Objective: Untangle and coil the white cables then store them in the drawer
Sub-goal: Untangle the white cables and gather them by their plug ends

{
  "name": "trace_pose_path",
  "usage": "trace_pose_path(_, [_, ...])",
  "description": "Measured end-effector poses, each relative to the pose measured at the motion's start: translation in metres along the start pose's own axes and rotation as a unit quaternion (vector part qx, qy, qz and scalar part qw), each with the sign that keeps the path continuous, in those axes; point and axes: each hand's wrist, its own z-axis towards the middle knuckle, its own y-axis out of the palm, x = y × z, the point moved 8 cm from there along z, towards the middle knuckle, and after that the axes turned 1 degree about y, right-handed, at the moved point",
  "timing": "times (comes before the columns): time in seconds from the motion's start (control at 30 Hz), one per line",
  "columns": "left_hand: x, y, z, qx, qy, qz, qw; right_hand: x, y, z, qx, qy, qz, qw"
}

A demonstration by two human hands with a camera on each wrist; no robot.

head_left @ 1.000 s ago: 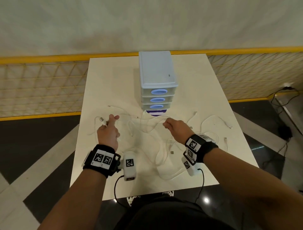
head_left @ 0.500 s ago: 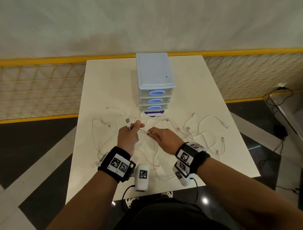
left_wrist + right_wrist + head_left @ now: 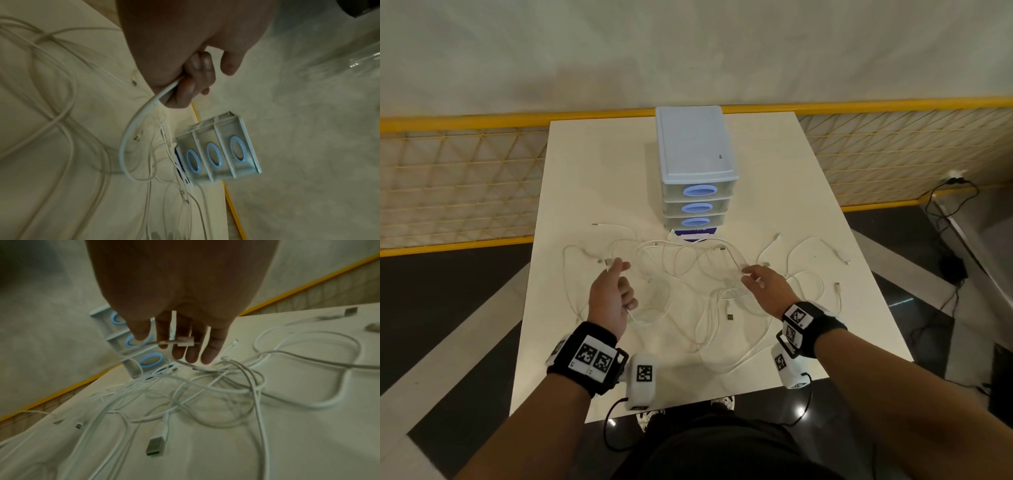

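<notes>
White cable gripped in left hand, curving down to table

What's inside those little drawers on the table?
All three drawers are closed. Their fronts look see-through, yet nothing shows inside from any view; the backs are hidden. The white cables all still lie tangled on the table, none stored.

White cables in a loose tangle, drawer unit shut beyond them.

Thin white leads with metal plug ends sprawl in overlapping loops between and around both hands. One strand runs out of the left hand, its curled fingers gripping it; the right hand hangs over another knot. The pale blue three-drawer unit stands upright past the hands, all drawers closed.
</notes>
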Motion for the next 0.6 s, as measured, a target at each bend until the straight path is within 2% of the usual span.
trace_pose_path(0.07, [0.001,-0.011,0.002,0.025,0.003,-0.029,0.999,0.008,0.002,-0.002,0.013,0.001,0.013,1.000])
trace_pose_path(0.1, [0.001,-0.015,0.002,0.032,0.009,-0.040,0.999,0.009,-0.001,-0.003,0.045,-0.013,0.002,0.999])
trace_pose_path(0.17, [0.002,-0.021,0.001,0.041,0.021,-0.052,0.998,0.001,-0.014,-0.007,0.143,-0.060,-0.067,0.986])
trace_pose_path(0.23, [0.001,-0.024,0.001,0.041,0.027,-0.050,0.998,-0.012,-0.014,-0.007,0.167,-0.114,-0.096,0.975])
trace_pose_path(0.33, [-0.002,-0.027,0.001,0.039,0.025,-0.032,0.998,-0.029,-0.003,0.008,0.094,-0.146,-0.068,0.982])
trace_pose_path(0.43, [-0.006,-0.031,0.001,0.046,0.016,-0.007,0.999,-0.039,0.016,0.030,-0.014,-0.133,-0.119,0.984])
trace_pose_path(0.5, [-0.006,-0.031,0.000,0.041,0.017,0.014,0.999,-0.039,0.033,0.042,-0.079,-0.118,-0.169,0.975])
trace_pose_path(0.6, [-0.007,-0.029,-0.002,0.031,0.022,0.039,0.999,-0.027,0.042,0.054,-0.123,-0.066,-0.220,0.965])
